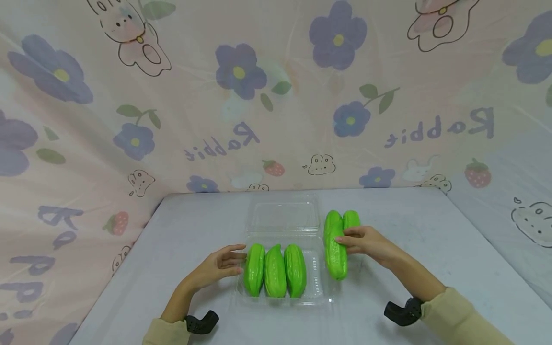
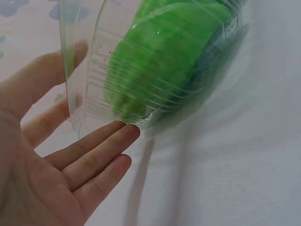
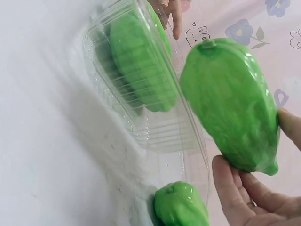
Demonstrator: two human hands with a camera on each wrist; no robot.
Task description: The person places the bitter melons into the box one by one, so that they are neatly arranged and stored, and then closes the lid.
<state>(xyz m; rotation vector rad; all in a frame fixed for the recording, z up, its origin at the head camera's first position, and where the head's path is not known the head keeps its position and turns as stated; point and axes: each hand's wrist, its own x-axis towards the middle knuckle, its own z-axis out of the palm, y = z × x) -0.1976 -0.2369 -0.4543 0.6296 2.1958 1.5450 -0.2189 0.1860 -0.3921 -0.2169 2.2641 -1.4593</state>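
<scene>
My right hand [image 1: 366, 243] pinches a long, glossy green gourd [image 3: 230, 103] between thumb and fingers. It is raised beside the right wall of a clear plastic clamshell box [image 1: 316, 275]. Three similar green gourds [image 1: 275, 270] lie side by side in the box's base, toward its left. Another loose gourd [image 1: 351, 218] lies on the table behind the held one, partly hidden by it and by my right hand. At the box's left wall is my left hand [image 1: 220, 266], fingers extended and relaxed. In the left wrist view, its fingertips [image 2: 134, 132] are right at the ribbed wall.
The box's clear lid [image 1: 282, 215] is folded back flat on the white table [image 1: 414, 239]. A patterned cloth [image 1: 293, 96] with flowers and rabbits hangs behind and along the sides. Black wrist mounts [image 1: 403, 311] sit at both wrists.
</scene>
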